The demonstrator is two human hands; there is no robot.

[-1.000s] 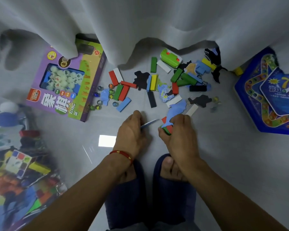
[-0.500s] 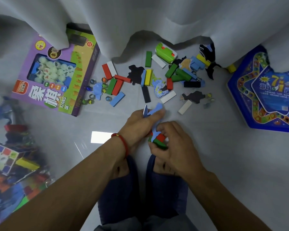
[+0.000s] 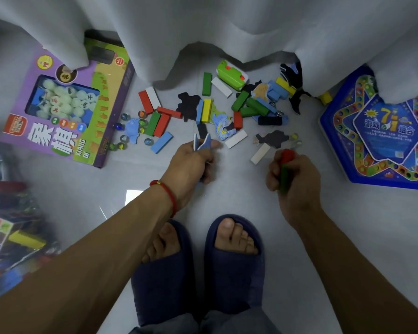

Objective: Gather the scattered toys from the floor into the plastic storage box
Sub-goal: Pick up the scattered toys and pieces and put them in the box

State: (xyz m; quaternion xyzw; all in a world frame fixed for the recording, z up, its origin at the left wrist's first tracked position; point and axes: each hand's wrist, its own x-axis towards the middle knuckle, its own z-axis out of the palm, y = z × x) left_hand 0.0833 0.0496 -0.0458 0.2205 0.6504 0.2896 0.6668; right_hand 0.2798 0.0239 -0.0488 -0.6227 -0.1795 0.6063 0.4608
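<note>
The left hand (image 3: 191, 162) is gripping blue puzzle pieces (image 3: 201, 143), the right hand (image 3: 292, 179) clutching blocks (image 3: 286, 165) (red, green); mid-gathering, next needing the box (image 3: 12, 237).

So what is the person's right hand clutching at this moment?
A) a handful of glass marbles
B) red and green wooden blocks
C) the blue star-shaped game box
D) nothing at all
B: the right hand is closed around red and green wooden blocks, whose ends poke out above the fingers.
</note>
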